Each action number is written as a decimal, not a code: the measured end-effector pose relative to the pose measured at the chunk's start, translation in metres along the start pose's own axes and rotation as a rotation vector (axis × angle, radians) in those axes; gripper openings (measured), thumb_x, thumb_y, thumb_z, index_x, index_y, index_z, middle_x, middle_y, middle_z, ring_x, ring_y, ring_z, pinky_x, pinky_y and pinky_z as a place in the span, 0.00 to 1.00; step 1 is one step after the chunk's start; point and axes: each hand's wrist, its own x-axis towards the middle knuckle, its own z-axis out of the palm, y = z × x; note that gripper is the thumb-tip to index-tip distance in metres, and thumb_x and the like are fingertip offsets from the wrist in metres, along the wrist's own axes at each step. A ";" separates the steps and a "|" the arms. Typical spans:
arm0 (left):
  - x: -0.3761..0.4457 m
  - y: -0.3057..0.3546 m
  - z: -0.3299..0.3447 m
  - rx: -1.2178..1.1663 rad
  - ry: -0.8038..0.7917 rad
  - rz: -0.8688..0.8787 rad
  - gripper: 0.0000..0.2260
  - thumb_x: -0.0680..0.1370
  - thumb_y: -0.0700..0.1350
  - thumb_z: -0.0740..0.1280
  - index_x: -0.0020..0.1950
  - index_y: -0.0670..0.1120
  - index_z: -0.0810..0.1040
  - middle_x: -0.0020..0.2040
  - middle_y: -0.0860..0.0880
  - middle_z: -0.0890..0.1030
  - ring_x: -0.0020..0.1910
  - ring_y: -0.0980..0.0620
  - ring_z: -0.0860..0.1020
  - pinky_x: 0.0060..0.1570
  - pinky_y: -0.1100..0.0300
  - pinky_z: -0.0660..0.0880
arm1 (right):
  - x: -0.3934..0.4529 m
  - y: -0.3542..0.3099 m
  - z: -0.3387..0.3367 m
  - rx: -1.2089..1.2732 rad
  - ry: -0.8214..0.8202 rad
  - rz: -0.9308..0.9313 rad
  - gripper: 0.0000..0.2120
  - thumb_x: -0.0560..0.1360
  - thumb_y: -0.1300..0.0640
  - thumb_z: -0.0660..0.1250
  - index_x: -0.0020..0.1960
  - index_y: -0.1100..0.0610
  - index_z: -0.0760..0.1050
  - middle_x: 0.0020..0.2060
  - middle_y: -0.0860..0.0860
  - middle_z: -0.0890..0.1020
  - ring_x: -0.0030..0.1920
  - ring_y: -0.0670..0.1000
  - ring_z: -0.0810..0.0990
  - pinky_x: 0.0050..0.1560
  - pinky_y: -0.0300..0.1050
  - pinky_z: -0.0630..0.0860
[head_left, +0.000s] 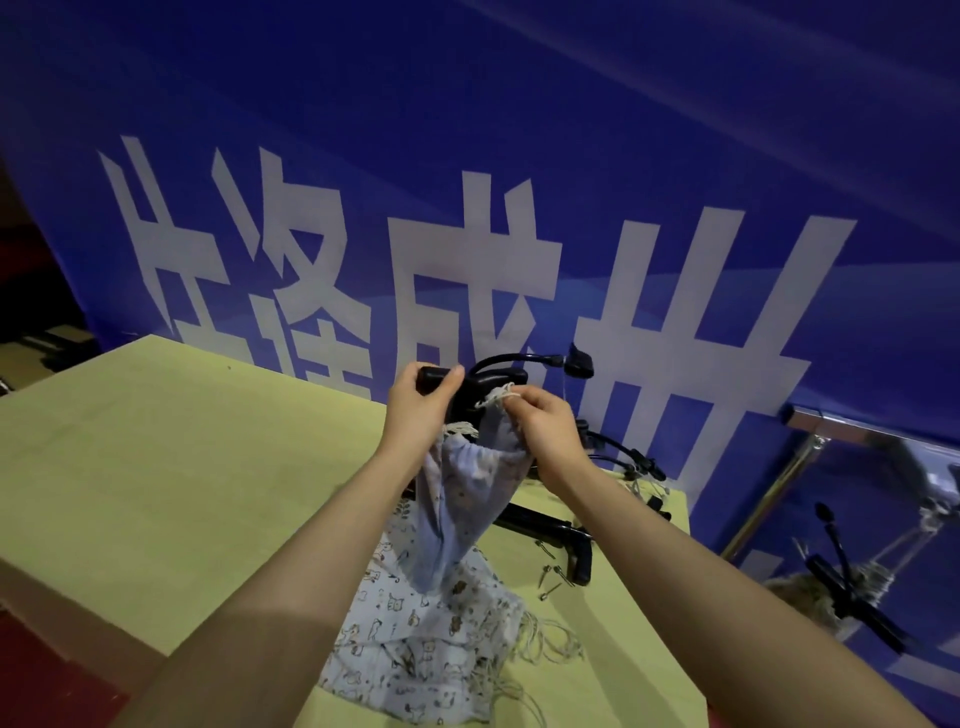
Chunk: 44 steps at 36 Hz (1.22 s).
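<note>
Left hand (423, 410): fingers and thumb curled round the left end of the black frame (488, 387), holding it raised above the surface (182, 441).

Right hand (545, 431): closed in a pinch on the pale fringe (501, 397) of the scarf (467, 499), at the frame's top bar, right of centre.

Scarf: light blue with small printed animals. Its upper end is gathered at the frame. The body hangs straight down below the frame, and the lower end lies crumpled on the surface beneath it, nearer to me.

Step in hand, as I judge it: fixing the scarf's fringed end to the frame. Whether the fringe is looped over the bar or only held against it, I cannot tell.

Next move calls for: a steady left grip so the frame does not swing, and the right fingers working the fringe over or round the bar without letting the gathered cloth slip down.

Surroundings: a black bar (550, 525) lies on the surface below and right of the frame, with loose metal pins (550, 577) beside it. A blue banner (519, 156) with large white characters stands behind the frame.
</note>
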 end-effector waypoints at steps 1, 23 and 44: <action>-0.001 -0.004 -0.001 0.072 0.004 0.025 0.12 0.76 0.51 0.67 0.51 0.44 0.74 0.47 0.48 0.79 0.48 0.49 0.78 0.43 0.62 0.72 | -0.001 0.003 0.000 -0.039 -0.009 0.008 0.11 0.78 0.62 0.62 0.40 0.52 0.78 0.37 0.48 0.81 0.39 0.44 0.77 0.42 0.36 0.73; -0.007 0.000 -0.006 1.229 -0.101 0.657 0.20 0.75 0.36 0.60 0.67 0.47 0.68 0.66 0.48 0.70 0.65 0.44 0.66 0.59 0.52 0.61 | -0.007 0.003 -0.009 -0.461 0.076 -0.240 0.10 0.79 0.54 0.64 0.48 0.56 0.82 0.34 0.50 0.82 0.32 0.47 0.77 0.36 0.44 0.75; -0.003 0.001 0.015 1.274 -0.058 0.597 0.17 0.80 0.58 0.54 0.65 0.52 0.71 0.57 0.46 0.71 0.55 0.43 0.70 0.55 0.51 0.63 | -0.012 -0.046 -0.018 -0.067 0.076 -0.262 0.14 0.82 0.54 0.55 0.44 0.59 0.73 0.37 0.55 0.78 0.39 0.51 0.78 0.44 0.46 0.80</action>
